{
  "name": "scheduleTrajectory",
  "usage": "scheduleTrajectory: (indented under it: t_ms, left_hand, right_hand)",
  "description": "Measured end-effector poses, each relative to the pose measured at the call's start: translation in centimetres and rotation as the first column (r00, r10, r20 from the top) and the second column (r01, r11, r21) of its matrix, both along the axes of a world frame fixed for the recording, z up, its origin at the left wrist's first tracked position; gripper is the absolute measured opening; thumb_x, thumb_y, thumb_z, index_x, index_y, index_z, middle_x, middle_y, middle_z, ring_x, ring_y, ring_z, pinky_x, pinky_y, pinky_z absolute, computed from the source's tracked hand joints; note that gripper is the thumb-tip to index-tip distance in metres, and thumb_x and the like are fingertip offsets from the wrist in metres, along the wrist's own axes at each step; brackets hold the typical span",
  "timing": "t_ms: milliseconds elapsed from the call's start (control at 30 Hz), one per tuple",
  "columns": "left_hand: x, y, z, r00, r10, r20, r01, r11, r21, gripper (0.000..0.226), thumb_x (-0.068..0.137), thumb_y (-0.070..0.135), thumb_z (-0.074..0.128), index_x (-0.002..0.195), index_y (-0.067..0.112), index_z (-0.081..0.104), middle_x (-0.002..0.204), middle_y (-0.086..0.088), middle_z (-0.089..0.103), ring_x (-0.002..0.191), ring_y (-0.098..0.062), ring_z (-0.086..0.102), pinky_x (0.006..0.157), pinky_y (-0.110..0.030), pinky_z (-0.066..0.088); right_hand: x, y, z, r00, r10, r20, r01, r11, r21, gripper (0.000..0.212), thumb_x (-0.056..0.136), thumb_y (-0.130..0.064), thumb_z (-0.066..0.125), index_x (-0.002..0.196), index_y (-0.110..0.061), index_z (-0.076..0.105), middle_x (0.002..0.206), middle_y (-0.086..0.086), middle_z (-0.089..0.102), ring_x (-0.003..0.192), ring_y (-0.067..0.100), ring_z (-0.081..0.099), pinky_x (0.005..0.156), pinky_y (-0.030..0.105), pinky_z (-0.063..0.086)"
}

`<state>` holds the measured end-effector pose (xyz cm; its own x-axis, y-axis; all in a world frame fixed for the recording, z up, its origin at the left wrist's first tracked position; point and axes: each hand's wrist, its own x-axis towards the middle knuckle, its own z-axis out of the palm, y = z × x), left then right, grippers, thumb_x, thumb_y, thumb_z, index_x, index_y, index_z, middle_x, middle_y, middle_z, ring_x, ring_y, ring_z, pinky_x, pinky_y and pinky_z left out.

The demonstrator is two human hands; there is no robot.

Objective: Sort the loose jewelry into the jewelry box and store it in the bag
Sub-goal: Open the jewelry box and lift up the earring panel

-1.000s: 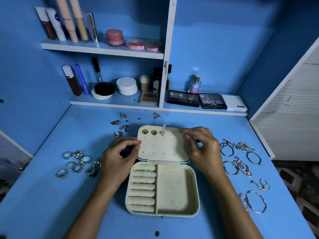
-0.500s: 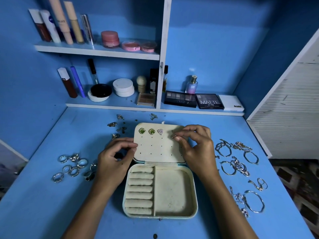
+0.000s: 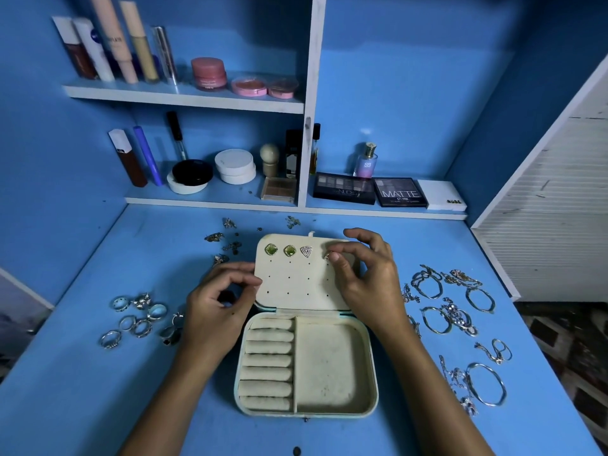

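1. Open cream velvet jewelry box [image 3: 306, 340] sits centre of the blue surface [image 3: 98, 406].
2. Right hand [image 3: 365, 278] grip pinches a small metal stud earring [image 3: 326, 256] at the lid's far right holes.
3. Left hand [image 3: 217, 304] grip curls on the lid's left edge.
4. Stud looks tiny, stiff, slippery: hold by its face.
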<state>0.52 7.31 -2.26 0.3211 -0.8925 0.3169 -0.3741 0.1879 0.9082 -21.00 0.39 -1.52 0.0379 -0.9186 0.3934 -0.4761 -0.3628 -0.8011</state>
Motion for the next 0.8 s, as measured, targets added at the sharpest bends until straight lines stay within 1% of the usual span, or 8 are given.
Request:
scheduleTrajectory:
  t_ms: [167,233,333,433,500,600,700,800]
  left_hand:
    - [0.02,0.06,0.10,1.000,0.001,-0.003,-0.001,1.000,-0.004,0.032,0.081,-0.004,0.072,0.072,0.026,0.069,0.104,0.012,0.070,0.101,-0.007,0.064,0.071,-0.016,0.046]
    - [-0.01,0.11,0.15,1.000,0.001,-0.003,-0.001,1.000,-0.003,0.032,0.081,-0.005,0.072,0.071,0.026,0.068,0.105,0.011,0.070,0.102,-0.008,0.064,0.071,-0.016,0.046]
    - [0.01,0.12,0.13,1.000,0.002,0.002,-0.002,1.000,0.002,0.030,0.081,-0.005,0.072,0.072,0.024,0.069,0.105,0.012,0.070,0.103,-0.008,0.064,0.072,-0.015,0.046]
    - [0.06,0.05,0.08,1.000,-0.002,0.001,0.002,1.000,0.002,0.031,0.081,-0.004,0.072,0.072,0.025,0.069,0.105,0.013,0.069,0.105,-0.009,0.063,0.074,-0.016,0.046]
    - [0.07,0.03,0.06,1.000,-0.004,0.009,0.004,1.000,0.001,0.027,0.081,-0.004,0.072,0.073,0.022,0.069,0.105,0.013,0.069,0.105,-0.011,0.064,0.074,-0.017,0.046]
    - [0.09,0.03,0.00,1.000,-0.007,0.015,0.007,1.000,0.002,0.026,0.081,-0.004,0.072,0.074,0.020,0.069,0.105,0.013,0.069,0.105,-0.010,0.064,0.076,-0.017,0.046]
    - [0.15,0.02,-0.04,1.000,-0.012,0.008,0.012,1.000,0.000,0.026,0.081,-0.004,0.072,0.074,0.021,0.069,0.105,0.013,0.070,0.105,-0.010,0.063,0.078,-0.018,0.047]
    - [0.18,0.02,-0.05,1.000,-0.013,0.004,0.013,1.000,0.000,0.026,0.081,-0.005,0.072,0.075,0.020,0.069,0.105,0.012,0.070,0.104,-0.008,0.063,0.076,-0.016,0.046]
  right_hand:
    - [0.18,-0.26,-0.18,0.998,0.048,0.032,-0.048,0.999,0.000,0.022,0.093,-0.015,0.068,0.090,-0.037,0.069,0.119,-0.006,0.059,0.127,0.012,0.050,0.102,0.028,0.041]
    - [0.18,-0.28,-0.18,0.998,0.052,0.037,-0.052,0.999,-0.003,0.023,0.093,-0.015,0.068,0.090,-0.037,0.068,0.119,-0.005,0.060,0.126,0.010,0.051,0.101,0.032,0.043]
    - [0.14,-0.28,-0.17,0.998,0.055,0.040,-0.056,0.998,0.012,0.018,0.093,-0.016,0.068,0.092,-0.033,0.071,0.120,-0.005,0.060,0.113,0.001,0.055,0.095,0.030,0.046]
    - [0.18,-0.21,-0.02,0.997,0.052,0.062,-0.053,0.998,0.029,0.016,0.092,-0.015,0.069,0.092,-0.030,0.073,0.119,-0.006,0.061,0.096,0.006,0.060,0.088,0.022,0.047]
    - [0.18,-0.13,0.16,0.995,0.056,0.080,-0.058,0.998,0.029,0.018,0.092,-0.014,0.069,0.090,-0.032,0.072,0.119,-0.006,0.061,0.100,0.003,0.060,0.083,0.015,0.046]
    - [0.14,-0.09,0.38,0.994,0.067,0.084,-0.070,0.997,0.032,0.025,0.092,-0.013,0.069,0.088,-0.038,0.069,0.119,-0.008,0.061,0.109,0.001,0.058,0.082,0.016,0.046]
    - [0.14,-0.23,0.36,0.996,0.068,0.061,-0.070,0.997,0.031,0.024,0.092,-0.013,0.069,0.088,-0.037,0.069,0.119,-0.009,0.061,0.107,0.004,0.059,0.083,0.019,0.046]
    - [0.09,-0.41,0.41,0.997,0.061,0.041,-0.063,0.998,0.030,0.016,0.091,-0.015,0.070,0.092,-0.031,0.071,0.117,-0.010,0.062,0.096,0.004,0.061,0.080,0.012,0.044]
